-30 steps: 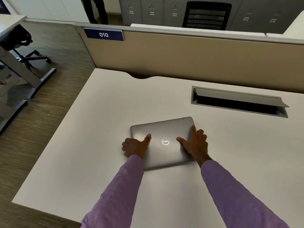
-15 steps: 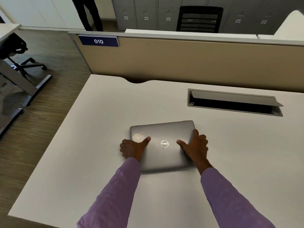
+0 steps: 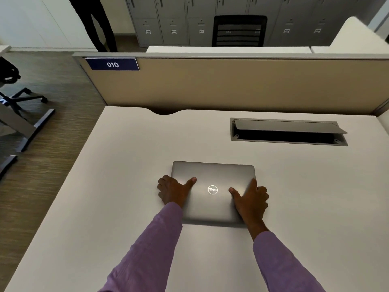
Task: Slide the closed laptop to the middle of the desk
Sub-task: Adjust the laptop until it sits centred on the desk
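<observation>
The closed laptop (image 3: 212, 190) lies flat on the desk (image 3: 117, 186), clasped at both side edges; the left hand (image 3: 173, 191) grips its left edge, thumb laid across the lid and fingers curled down over the side; the right hand (image 3: 251, 199) grips the right edge the same way, thumb on the lid, forefinger stretched along the edge towards the far corner, other fingers folded over the side; both holds are narrow, closed on the thin body of the laptop; between the two thumbs sits the round logo (image 3: 212, 189); beyond the right hand, well apart from it, the cable tray (image 3: 288, 131) is sunk in the desk with its flap raised; beyond both hands stands the partition (image 3: 231, 85), with a "010" tag (image 3: 112, 64) at its left end; purple sleeves (image 3: 147, 253) cover both forearms.
</observation>
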Available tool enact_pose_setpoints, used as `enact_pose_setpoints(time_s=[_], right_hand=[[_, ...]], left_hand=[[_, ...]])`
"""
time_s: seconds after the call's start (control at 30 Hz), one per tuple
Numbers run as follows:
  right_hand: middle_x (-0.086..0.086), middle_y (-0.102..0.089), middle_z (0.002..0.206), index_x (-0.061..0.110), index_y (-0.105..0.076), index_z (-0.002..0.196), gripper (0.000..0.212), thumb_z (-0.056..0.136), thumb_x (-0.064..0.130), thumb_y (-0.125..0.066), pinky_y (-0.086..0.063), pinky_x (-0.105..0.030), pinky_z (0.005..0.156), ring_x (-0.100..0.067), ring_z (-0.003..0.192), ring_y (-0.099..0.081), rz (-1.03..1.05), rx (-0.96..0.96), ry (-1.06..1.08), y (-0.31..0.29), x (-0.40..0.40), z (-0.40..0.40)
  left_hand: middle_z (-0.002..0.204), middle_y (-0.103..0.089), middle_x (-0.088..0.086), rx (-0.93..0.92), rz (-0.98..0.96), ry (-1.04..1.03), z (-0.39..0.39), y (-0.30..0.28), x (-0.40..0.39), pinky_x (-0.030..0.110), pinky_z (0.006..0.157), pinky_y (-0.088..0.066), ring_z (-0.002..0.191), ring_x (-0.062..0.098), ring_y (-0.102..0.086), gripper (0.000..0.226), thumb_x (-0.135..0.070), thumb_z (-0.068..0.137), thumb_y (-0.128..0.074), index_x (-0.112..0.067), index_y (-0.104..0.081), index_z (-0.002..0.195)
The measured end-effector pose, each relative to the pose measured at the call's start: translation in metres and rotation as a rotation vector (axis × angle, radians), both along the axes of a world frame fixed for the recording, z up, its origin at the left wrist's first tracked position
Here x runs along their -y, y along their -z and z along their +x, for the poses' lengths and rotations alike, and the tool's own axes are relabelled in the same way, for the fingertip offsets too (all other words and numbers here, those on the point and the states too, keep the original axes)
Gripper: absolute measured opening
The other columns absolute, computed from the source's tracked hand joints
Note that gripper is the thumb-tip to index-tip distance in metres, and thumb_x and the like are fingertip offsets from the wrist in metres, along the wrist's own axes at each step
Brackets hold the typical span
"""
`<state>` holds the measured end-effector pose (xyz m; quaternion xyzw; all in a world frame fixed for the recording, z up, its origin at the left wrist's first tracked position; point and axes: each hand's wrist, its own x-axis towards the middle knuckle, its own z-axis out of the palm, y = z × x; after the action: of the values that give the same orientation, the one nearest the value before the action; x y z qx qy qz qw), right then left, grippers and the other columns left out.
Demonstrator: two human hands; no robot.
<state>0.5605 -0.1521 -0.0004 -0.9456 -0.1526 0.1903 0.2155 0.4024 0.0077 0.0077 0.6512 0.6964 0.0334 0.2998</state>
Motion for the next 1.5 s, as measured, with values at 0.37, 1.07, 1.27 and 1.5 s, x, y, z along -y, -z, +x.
enact_pose_setpoints(time_s=[0.37,1.07,1.27,1.5], right_hand=[[-0.018,-0.042,0.136,0.013,-0.03,0.151,0.093,0.081,0.064,-0.064,-0.041,-0.048,0.095,-0.04,0.123,-0.042,-0.05,0.058,-0.017,0.005,0.003,-0.002],[-0.019,-0.042,0.139,0.01,-0.027,0.152,0.09,0.086,0.065,-0.056,-0.044,-0.046,0.094,-0.038,0.121,-0.044,-0.102,0.111,-0.086,0.005,0.007,-0.005],[-0.018,-0.034,0.149,0.007,-0.026,0.151,0.087,0.088,0.059,-0.058,-0.042,-0.047,0.099,-0.04,0.127,-0.04,-0.072,0.102,-0.085,0.004,0.006,-0.006],[-0.023,-0.025,0.16,0.003,-0.028,0.153,0.081,0.094,0.054,-0.05,-0.028,-0.05,0.116,-0.039,0.147,-0.026,0.003,0.215,-0.218,-0.001,-0.002,-0.012]], left_hand=[[0.118,-0.052,0.011,-0.082,0.103,0.056,0.002,0.019,0.003,0.044,0.091,-0.048,0.116,0.033,-0.051,0.097,-0.085,0.065,-0.064,-0.004,-0.05,0.116],[0.117,-0.051,0.01,-0.138,0.15,0.15,-0.001,0.019,0.006,0.041,0.092,-0.046,0.111,0.031,-0.051,0.086,-0.083,0.075,-0.056,-0.006,-0.05,0.113],[0.116,-0.051,0.008,-0.167,0.213,0.213,0.0,0.012,0.009,0.039,0.091,-0.044,0.11,0.029,-0.05,0.079,-0.08,0.08,-0.053,-0.009,-0.049,0.114],[0.141,-0.046,0.012,-0.162,0.355,0.48,0.011,0.009,0.018,0.04,0.109,-0.036,0.129,0.031,-0.044,0.085,-0.071,0.092,-0.044,-0.005,-0.039,0.145]])
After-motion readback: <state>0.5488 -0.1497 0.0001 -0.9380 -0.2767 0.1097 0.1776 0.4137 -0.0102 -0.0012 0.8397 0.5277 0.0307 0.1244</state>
